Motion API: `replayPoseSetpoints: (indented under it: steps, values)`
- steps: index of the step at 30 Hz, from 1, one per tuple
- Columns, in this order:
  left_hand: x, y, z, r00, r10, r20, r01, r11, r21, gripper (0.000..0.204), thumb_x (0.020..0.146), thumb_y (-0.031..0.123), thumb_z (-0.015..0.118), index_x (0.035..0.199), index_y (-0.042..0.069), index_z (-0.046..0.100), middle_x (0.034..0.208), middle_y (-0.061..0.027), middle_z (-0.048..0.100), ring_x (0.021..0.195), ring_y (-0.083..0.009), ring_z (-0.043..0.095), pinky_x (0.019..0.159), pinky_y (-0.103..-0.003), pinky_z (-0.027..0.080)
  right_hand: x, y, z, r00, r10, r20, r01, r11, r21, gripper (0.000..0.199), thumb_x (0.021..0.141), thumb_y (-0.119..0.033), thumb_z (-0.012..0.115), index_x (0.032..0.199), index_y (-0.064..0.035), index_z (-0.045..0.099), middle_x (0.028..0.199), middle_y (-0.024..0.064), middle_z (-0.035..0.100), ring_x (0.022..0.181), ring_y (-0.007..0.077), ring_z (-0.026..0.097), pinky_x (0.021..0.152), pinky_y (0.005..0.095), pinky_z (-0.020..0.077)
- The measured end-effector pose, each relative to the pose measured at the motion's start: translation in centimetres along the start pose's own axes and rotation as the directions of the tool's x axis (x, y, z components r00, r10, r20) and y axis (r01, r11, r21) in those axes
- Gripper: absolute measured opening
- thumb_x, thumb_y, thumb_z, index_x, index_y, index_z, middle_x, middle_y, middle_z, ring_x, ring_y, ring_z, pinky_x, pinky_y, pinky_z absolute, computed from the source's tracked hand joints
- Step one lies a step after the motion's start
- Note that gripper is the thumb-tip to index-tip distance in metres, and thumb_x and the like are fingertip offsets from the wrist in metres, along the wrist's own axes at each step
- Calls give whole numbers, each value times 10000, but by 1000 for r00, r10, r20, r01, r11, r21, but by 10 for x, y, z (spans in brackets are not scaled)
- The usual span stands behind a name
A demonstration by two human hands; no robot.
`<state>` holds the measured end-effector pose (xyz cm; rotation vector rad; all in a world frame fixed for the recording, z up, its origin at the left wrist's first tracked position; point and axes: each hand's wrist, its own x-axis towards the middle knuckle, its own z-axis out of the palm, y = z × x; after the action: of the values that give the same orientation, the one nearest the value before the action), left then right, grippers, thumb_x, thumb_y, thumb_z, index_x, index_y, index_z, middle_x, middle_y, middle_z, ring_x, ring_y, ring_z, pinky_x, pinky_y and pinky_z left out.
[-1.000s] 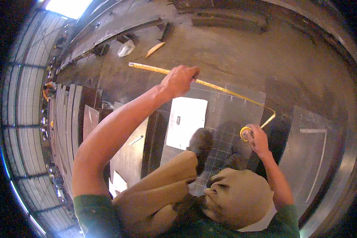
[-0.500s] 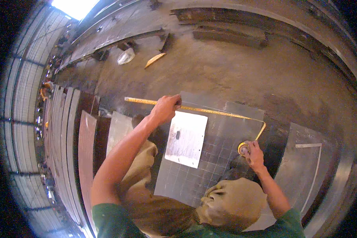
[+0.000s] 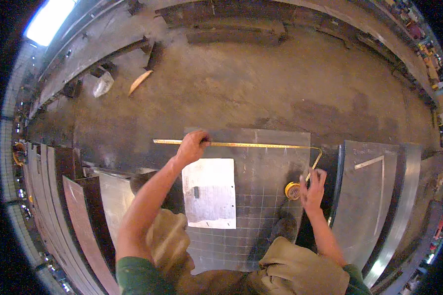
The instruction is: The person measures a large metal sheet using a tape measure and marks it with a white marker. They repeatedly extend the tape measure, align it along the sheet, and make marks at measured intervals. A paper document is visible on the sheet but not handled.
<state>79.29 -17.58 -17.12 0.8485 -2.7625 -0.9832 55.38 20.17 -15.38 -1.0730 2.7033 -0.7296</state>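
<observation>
A yellow tape measure blade [image 3: 251, 145] runs straight across the far part of a dark metal plate [image 3: 266, 172] marked with a grid of pale lines. My left hand [image 3: 193, 147] pinches the blade near its free end, which sticks out to the left past the plate. At the right edge the blade bends down toward its round yellow case [image 3: 292, 191]. Just right of the case is my right hand [image 3: 313, 191], fingers bent but apart, close to the blade; it does not wrap the case. A white printed sheet [image 3: 209, 196] lies on the plate with a small dark piece [image 3: 196, 192] on it.
To the right lies another metal plate [image 3: 354, 196] with a pale L-shaped square [image 3: 382, 172] on it. Several long plates and bars [image 3: 79, 201] stand at the left. A wooden piece [image 3: 140, 82] and clear plastic [image 3: 103, 84] lie on the floor ahead, near long steel beams [image 3: 236, 37].
My view has turned, shifting the scene. My right hand has loosened from the tape case, which now sits beside its fingers. My left hand still pinches the blade.
</observation>
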Motion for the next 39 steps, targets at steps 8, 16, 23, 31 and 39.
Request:
replayPoseSetpoints:
  steps: [8,16,23,31,39]
  values:
    - [24,7,-14,999,-52,-14,51,998,-37,110,797,58,666,894,10,644,923,-195,660,931,-389,626,799,-465,484,102,-42,9,915,-325,240,353,931,-87,246,854,-92,674,1099,-79,667,1056,129,594,928,347,626,719,415,541]
    - [43,2,-21,986,-94,-137,77,989,-125,93,803,51,678,869,5,633,883,-185,653,888,-394,621,764,-474,473,83,-69,101,862,-489,131,481,872,93,183,881,-139,690,1055,-83,685,921,95,652,726,292,665,577,369,530]
    - [44,0,-18,985,-30,-172,17,997,-78,82,812,45,667,876,3,637,899,-185,649,890,-412,617,761,-481,477,76,-63,121,885,-446,134,455,890,-42,155,895,-158,675,1038,-97,673,871,83,611,710,287,646,563,392,515]
    - [51,-1,-17,994,-34,-100,24,995,-99,151,819,112,675,929,10,655,940,-193,657,938,-414,617,814,-477,485,92,-69,115,898,-369,242,411,897,-159,198,907,-168,651,1089,-93,628,929,109,580,747,318,643,622,412,521]
    - [47,-10,-11,995,-47,-83,35,989,-142,124,804,68,684,892,-5,636,895,-189,642,910,-402,617,775,-478,470,102,-72,93,919,-289,269,299,954,3,160,901,-213,681,964,-66,667,915,119,606,782,319,660,674,425,523]
